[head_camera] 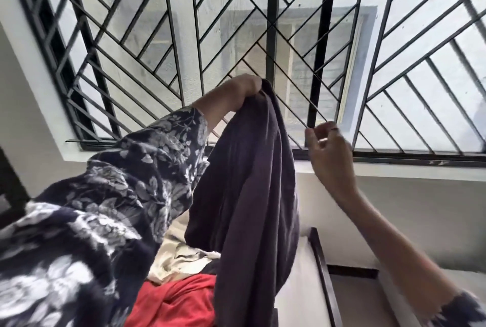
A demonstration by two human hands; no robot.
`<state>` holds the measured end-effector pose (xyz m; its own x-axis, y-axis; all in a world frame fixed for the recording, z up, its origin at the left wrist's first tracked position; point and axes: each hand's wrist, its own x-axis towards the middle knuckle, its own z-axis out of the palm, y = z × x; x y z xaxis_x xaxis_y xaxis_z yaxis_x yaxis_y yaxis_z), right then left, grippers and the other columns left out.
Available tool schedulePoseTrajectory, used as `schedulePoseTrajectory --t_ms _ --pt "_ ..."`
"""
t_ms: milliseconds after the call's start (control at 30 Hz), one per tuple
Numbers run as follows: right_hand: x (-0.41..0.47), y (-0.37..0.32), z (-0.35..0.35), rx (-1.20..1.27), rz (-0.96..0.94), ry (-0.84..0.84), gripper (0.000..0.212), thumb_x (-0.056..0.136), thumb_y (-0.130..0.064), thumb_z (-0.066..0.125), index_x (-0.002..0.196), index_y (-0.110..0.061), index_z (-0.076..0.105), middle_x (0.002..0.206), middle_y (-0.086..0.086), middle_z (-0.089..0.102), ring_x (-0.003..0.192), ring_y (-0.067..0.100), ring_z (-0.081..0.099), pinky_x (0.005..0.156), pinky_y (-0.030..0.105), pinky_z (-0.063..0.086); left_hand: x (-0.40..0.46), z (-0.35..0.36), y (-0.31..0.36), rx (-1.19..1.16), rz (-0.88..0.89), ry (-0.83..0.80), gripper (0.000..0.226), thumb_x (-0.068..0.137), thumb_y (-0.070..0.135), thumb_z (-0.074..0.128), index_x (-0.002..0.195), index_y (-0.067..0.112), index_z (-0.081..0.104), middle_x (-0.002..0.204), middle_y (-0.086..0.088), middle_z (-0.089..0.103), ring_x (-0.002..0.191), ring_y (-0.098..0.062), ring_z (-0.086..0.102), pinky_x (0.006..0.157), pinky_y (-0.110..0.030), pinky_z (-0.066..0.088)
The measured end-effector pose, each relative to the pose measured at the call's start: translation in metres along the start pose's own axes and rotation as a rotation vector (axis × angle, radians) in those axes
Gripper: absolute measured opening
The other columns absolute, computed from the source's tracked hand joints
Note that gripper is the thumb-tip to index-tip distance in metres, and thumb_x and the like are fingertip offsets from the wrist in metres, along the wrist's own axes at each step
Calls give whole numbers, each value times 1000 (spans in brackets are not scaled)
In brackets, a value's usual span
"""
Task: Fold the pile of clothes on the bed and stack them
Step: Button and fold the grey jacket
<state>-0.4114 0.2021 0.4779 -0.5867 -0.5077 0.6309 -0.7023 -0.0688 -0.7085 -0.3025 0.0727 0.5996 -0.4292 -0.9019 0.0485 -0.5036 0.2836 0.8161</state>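
Note:
My left hand (pixel 243 89) is raised in front of the window and grips the top of a dark purple-grey garment (pixel 249 190), which hangs down in long folds to the bed. My right hand (pixel 328 150) hovers to the right of the garment, fingers loosely curled, holding nothing and not touching the cloth. Under the hanging garment lies a pile with a cream piece (pixel 178 255) and a red piece (pixel 181 300). Both my arms wear dark floral sleeves.
A window with a black diagonal grille (pixel 273 24) fills the upper view, with a white sill (pixel 394 169) below it. The bed's white mattress (pixel 299 287) and dark wooden frame edge (pixel 324 279) run along the right of the pile.

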Motion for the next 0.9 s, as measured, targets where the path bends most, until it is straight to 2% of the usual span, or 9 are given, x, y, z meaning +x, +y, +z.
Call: schedulePoseTrajectory --t_ms 100,233,367,433,567,700,767,833,900 --pt "-38 -5 20 66 -113 -28 21 92 -32 59 80 -16 51 72 0 59 65 19 57 60 29 42 2 -8 4 -245 -43 85 21 90 12 42 76 8 57 89 -15 63 79 -24 58 65 -26 47" --pt "-72 -5 43 52 -31 -179 52 79 -67 53 100 -20 57 90 -4 63 79 15 61 69 22 48 -8 -17 19 -457 3 219 30 97 2 41 126 -4 50 123 -17 55 87 -19 57 60 -8 47" --pt "-69 -11 66 -36 270 -407 118 65 -76 62 152 -16 10 150 3 28 135 29 35 111 42 32 -12 -19 45 -950 -56 259 22 96 9 37 76 3 43 89 -10 49 89 -26 62 74 -25 57" --pt "-47 -6 77 16 390 -325 100 75 -64 65 148 -12 21 143 8 38 132 32 40 107 42 35 -14 -19 50 -938 -41 231 25 98 11 32 75 5 40 84 -13 51 81 -32 63 67 -45 57" --pt "10 12 50 72 433 -165 25 92 -22 51 114 -14 60 89 2 61 98 31 63 73 31 42 -18 -32 46 -761 30 268 16 101 17 28 99 8 40 75 -15 51 58 -31 57 52 -45 50" --pt "51 13 10 -203 309 -141 43 86 -7 44 127 -18 54 111 14 64 105 34 60 86 40 46 11 -59 4 -404 59 353 36 95 17 29 79 5 59 44 -8 62 53 -27 63 59 -37 56" --pt "69 6 -8 -377 185 -107 46 85 -3 44 128 -19 52 115 16 63 109 36 59 86 42 45 25 -70 -19 -216 72 355 46 91 23 32 67 13 70 50 -6 66 62 -25 66 78 -41 57" --pt "90 -1 -29 -541 41 -32 45 86 -1 44 128 -18 51 113 18 63 108 39 59 83 43 45 24 -83 -29 -17 41 502 46 85 33 32 77 7 68 65 -10 71 78 -28 68 88 -38 53" --pt "111 -11 -49 -710 -89 12 44 87 0 45 128 -15 49 110 21 62 106 42 59 83 46 46 22 -93 -36 97 19 561 43 92 30 35 67 5 60 40 0 60 74 -21 64 81 -27 49"
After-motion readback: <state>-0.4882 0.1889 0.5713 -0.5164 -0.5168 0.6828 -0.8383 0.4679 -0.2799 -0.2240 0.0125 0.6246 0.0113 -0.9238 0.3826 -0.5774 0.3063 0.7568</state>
